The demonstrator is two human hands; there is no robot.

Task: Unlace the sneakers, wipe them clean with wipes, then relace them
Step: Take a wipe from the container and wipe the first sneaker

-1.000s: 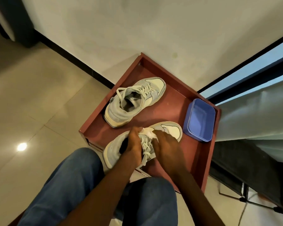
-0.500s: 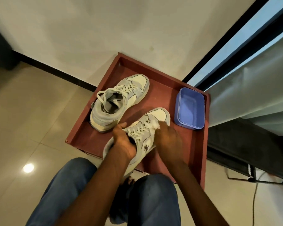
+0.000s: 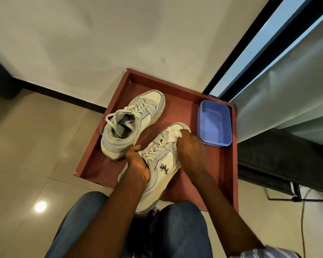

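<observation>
near shoe (image 3: 162, 164): on the red tray (image 3: 229, 164), toe points away | left hand (image 3: 138, 164): holds its laces side | right hand (image 3: 190, 148): nearer the toe, presses a white wipe (image 3: 172, 134) there | far shoe (image 3: 132, 121): just beside, laced

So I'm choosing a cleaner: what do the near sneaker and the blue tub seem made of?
Near sneaker: smooth cream panels, probably leather or synthetic, with matte grey trim that looks like suede, and woven laces. Blue tub: likely moulded plastic, with even colour and a soft sheen.
</observation>
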